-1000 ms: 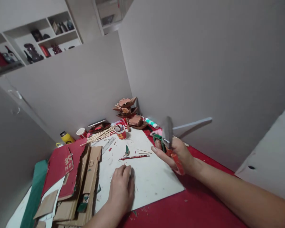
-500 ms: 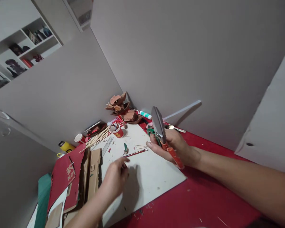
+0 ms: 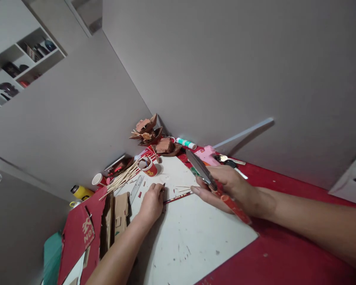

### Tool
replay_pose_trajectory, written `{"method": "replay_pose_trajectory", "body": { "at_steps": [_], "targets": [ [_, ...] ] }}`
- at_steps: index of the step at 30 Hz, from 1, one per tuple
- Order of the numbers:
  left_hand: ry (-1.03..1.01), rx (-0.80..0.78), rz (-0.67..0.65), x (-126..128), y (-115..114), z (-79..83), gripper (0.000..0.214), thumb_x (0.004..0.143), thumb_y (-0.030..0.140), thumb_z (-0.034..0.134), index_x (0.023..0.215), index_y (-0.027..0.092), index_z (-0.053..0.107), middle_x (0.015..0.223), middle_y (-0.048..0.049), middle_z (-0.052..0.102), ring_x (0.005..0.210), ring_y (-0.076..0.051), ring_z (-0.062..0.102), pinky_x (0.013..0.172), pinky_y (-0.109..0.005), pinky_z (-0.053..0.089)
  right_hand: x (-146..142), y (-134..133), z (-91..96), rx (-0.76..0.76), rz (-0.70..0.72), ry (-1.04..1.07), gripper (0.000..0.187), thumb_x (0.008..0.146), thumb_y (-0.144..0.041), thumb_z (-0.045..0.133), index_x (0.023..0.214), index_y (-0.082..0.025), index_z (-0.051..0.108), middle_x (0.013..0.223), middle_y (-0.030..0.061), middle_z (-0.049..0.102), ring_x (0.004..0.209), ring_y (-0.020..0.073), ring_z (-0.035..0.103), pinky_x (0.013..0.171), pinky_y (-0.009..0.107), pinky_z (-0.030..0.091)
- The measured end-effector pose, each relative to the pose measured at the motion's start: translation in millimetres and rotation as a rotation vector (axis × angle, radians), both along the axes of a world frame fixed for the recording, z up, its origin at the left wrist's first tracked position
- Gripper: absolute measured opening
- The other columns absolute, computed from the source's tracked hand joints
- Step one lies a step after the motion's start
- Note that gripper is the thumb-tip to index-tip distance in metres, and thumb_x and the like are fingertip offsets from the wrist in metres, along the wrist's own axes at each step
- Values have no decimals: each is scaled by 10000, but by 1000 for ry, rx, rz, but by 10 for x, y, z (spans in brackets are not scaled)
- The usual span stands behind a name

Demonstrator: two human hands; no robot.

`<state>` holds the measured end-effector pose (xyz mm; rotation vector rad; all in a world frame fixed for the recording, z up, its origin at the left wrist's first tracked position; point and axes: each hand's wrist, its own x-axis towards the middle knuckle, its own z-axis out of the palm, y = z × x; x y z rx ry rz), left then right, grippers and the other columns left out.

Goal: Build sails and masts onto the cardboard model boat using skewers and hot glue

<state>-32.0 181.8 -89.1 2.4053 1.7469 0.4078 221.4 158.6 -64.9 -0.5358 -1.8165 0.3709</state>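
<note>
My left hand (image 3: 153, 201) rests low over the white board (image 3: 192, 241), its fingers pinched on a small dark green piece (image 3: 164, 185); only a tip of it shows. Just right of those fingers lies a dark red pencil (image 3: 178, 197). Over the board's right part, my right hand (image 3: 230, 188) is wrapped round a pair of shears (image 3: 203, 168) with grey blades and orange-red handles. The blades point up and to the left. A bit of green (image 3: 195, 171) shows beside them; I cannot tell what it is.
Brown model boats (image 3: 166, 146), a red paper cup (image 3: 150, 166), thin wooden sticks (image 3: 123, 178) and a ruler (image 3: 136, 189) lie at the back. Cut cardboard (image 3: 90, 225) covers the left side. A pink glue gun (image 3: 207, 154) and spoons (image 3: 231, 159) lie by the wall.
My left hand has moved forward onto the small green piece and closed on it. My right hand with the shears has shifted right and slightly down in view. The view has turned a little.
</note>
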Motion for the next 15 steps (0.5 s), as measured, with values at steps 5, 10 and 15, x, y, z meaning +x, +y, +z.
{"method": "replay_pose_trajectory", "body": {
  "at_steps": [5, 10, 15],
  "targets": [
    [-110, 40, 63, -303, -20, 125, 286, 826, 51, 479, 1036, 197, 607, 997, -56, 683, 911, -177, 627, 824, -291, 488, -12, -12, -23, -19, 29, -24, 304, 837, -80, 542, 652, -221, 346, 547, -76, 364, 480, 88, 309, 452, 238, 231],
    [-68, 31, 243, -793, 17, 365, 312, 883, 172, 551, 1194, 145, 561, 892, -47, 672, 777, -169, 639, 754, -342, 524, -1, -40, -26, -8, 60, -12, 317, 791, -5, 512, 644, -224, 336, 534, -79, 366, 466, 88, 305, 454, 245, 221],
    [102, -46, 295, -807, 35, 342, 251, 909, 328, 587, 1080, 147, 622, 1092, -74, 647, 949, -202, 636, 832, -420, 532, 9, -42, -43, -8, 65, -30, 323, 777, 31, 486, 656, -224, 327, 538, -85, 370, 464, 87, 317, 464, 235, 245]
  ]
}}
